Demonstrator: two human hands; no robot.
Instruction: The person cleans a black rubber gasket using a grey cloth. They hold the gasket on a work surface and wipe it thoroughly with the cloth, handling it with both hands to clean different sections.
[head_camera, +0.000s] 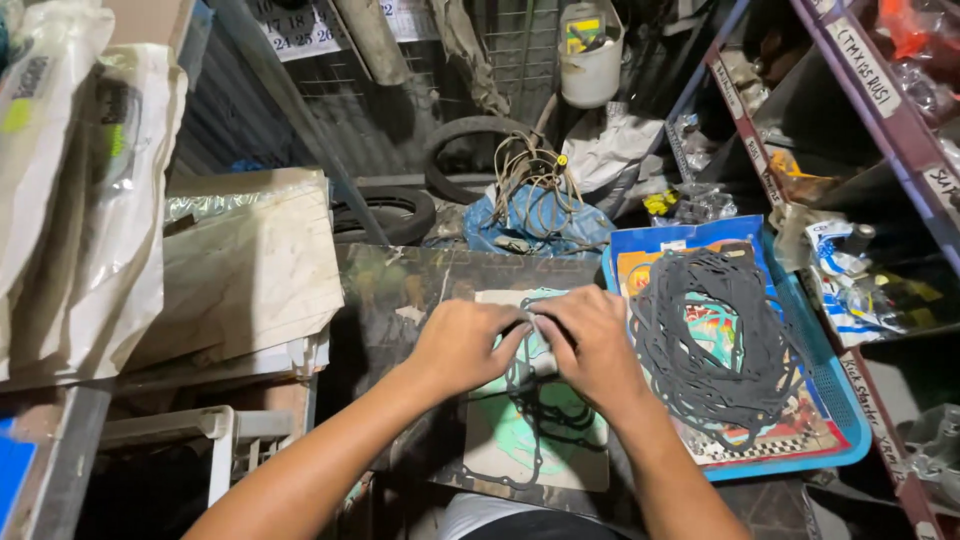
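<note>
- Crowding round a worn dark worktop (400, 290): storeroom shelves, tyres, bagged stock.
- Lying on that worktop, under both hands: a pale card sheet (540, 440) carrying a thin black gasket (545, 415).
- Pinching a small pale bit at the card's upper edge: left hand (462, 345) and right hand (590, 345), fingers curled shut, fingertips meeting.
- Sitting just right of the card: a blue tray (830, 400) heaped with black gaskets (710, 340) over colourful printed packets.
- Running along the purple shelf edges right of the tray: pale handwritten label strips (868, 62).
- Hanging far behind the card: a calendar sheet (295, 30).
</note>
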